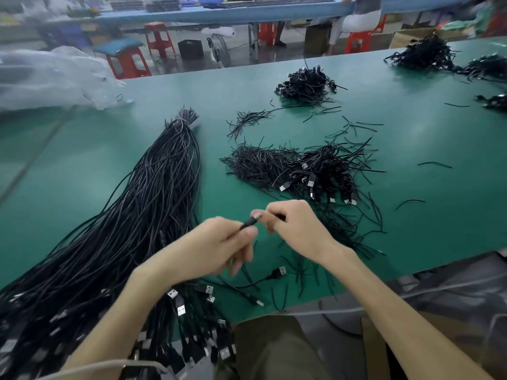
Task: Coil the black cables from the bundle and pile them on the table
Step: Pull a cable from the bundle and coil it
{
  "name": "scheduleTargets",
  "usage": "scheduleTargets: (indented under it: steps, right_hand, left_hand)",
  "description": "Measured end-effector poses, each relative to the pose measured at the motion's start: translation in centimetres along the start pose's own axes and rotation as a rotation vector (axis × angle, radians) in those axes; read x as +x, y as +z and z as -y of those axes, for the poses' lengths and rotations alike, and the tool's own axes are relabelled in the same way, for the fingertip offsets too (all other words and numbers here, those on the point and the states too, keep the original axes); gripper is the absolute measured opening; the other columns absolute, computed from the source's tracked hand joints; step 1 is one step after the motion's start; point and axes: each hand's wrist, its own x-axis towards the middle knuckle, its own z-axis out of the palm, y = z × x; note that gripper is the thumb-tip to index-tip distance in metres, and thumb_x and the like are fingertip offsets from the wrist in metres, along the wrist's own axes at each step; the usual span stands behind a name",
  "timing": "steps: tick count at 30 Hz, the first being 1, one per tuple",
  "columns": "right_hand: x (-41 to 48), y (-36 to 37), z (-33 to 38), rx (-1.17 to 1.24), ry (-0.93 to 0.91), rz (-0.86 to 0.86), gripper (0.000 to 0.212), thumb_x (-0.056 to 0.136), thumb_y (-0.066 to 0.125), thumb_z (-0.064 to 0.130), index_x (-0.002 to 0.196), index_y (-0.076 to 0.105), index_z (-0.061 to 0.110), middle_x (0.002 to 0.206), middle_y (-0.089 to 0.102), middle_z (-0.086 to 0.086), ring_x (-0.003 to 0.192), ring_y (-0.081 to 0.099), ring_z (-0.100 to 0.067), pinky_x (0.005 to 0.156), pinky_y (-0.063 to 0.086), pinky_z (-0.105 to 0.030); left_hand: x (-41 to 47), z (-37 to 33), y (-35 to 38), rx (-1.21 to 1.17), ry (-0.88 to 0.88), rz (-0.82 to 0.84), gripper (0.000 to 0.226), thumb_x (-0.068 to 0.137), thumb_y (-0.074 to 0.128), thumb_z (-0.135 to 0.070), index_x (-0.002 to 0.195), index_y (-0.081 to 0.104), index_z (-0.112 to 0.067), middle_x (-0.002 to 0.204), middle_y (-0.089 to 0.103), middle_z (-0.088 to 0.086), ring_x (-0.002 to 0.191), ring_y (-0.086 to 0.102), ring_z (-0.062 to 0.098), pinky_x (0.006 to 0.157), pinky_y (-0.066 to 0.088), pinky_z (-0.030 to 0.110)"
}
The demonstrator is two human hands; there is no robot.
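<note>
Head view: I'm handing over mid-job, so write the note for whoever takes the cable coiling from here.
Left hand and right hand both pinch one black cable above the green table; blur hides whether a coil is started.
The uncoiled bundle lies at the left, plugs at the near edge.
Done: a coiled pile ahead of the hands, and a farther pile behind it.
Left: most of the bundle, judging by its bulk.
</note>
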Motion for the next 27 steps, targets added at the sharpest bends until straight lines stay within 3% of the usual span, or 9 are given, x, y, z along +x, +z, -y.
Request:
scheduleTargets:
  steps: [3,5,8,11,14,17,22,24,27]
  right_hand:
    - [0.4,0.3,0.8,0.098,-0.016,-0.092,0.051,0.103,0.057,0.044,0.058,0.056,0.019,0.048,0.045,0.009,0.047,0.036,-0.006,0.053,0.031,-0.023]
    - [0.1,0.6,1.4,0.259,-0.017,-0.126,0.05,0.106,0.052,0.037,0.063,0.058,0.012,0.052,0.049,-0.003,0.051,0.043,-0.011,0.055,0.036,-0.026]
    - [-0.8,1.1,2.0,0.386,-0.031,-0.087,0.048,0.107,0.051,0.035,0.069,0.061,0.006,0.057,0.05,-0.017,0.054,0.044,-0.018,0.055,0.038,-0.029]
    - [-1.9,2.5,1.9,0.323,-0.065,0.059,0.045,0.105,0.052,0.043,0.07,0.063,0.016,0.054,0.044,-0.001,0.051,0.04,-0.015,0.054,0.035,-0.028]
    - [-1.8,2.7,0.7,0.195,-0.013,0.119,0.045,0.105,0.053,0.044,0.07,0.063,0.018,0.051,0.04,0.009,0.047,0.032,-0.012,0.05,0.03,-0.026]
    - [-0.9,1.6,-0.4,0.075,0.026,0.031,0.049,0.103,0.053,0.047,0.069,0.063,0.014,0.054,0.048,0.01,0.046,0.036,-0.007,0.053,0.032,-0.02]
    - [0.8,0.8,0.3,-0.035,-0.033,-0.13,0.049,0.104,0.056,0.041,0.063,0.056,0.015,0.061,0.051,0.008,0.058,0.046,-0.007,0.06,0.032,-0.018]
    - [0.8,1.1,1.3,0.002,-0.061,-0.19,0.046,0.105,0.055,0.034,0.064,0.057,0.013,0.061,0.05,0.008,0.058,0.047,-0.007,0.061,0.032,-0.016]
    - [0.1,1.9,2.9,0.136,-0.1,-0.216,0.038,0.107,0.054,0.025,0.072,0.061,0.015,0.065,0.055,0.012,0.063,0.052,-0.004,0.065,0.035,-0.012]
  left_hand:
    - [1.4,1.2,2.0,0.174,-0.063,-0.278,0.04,0.108,0.042,-0.039,0.108,0.071,-0.011,0.098,0.076,0.008,0.093,0.069,0.028,0.088,0.052,0.042]
    - [1.7,1.5,2.6,-0.086,0.003,-0.502,0.042,0.106,0.043,-0.035,0.128,0.068,-0.01,0.122,0.073,0.011,0.111,0.067,0.019,0.097,0.051,0.036]
    - [2.2,1.7,2.8,-0.668,0.092,-0.615,0.051,0.106,0.038,-0.041,0.142,0.057,-0.01,0.137,0.067,0.001,0.13,0.061,0.013,0.108,0.049,0.029]
    - [2.2,1.2,1.6,-1.203,0.119,-0.542,0.051,0.11,0.03,-0.039,0.132,0.058,-0.003,0.113,0.076,0.003,0.1,0.073,0.014,0.091,0.058,0.026]
    - [0.9,0.7,-0.3,-1.461,0.153,-0.396,0.038,0.111,0.039,-0.041,0.094,0.063,-0.018,0.055,0.044,-0.012,0.044,0.035,0.004,0.05,0.037,0.018]
    - [-0.7,0.7,-1.6,-1.107,0.228,-0.325,0.046,0.108,0.042,-0.042,0.067,0.058,-0.026,0.049,0.027,-0.011,0.044,0.019,0.011,0.049,0.018,0.026]
    - [-0.2,0.9,0.1,0.093,0.036,-0.158,0.048,0.107,0.044,-0.044,0.07,0.066,-0.024,0.055,0.063,-0.006,0.046,0.051,0.008,0.052,0.04,0.018]
    - [0.6,0.9,1.4,0.118,0.007,-0.295,0.039,0.109,0.043,-0.035,0.082,0.069,-0.028,0.073,0.074,-0.015,0.062,0.065,0.003,0.065,0.047,0.02]
    - [1.7,1.3,2.3,-0.488,-0.009,-0.569,0.037,0.111,0.038,-0.031,0.107,0.074,-0.023,0.104,0.078,-0.015,0.101,0.071,0.0,0.092,0.051,0.018]
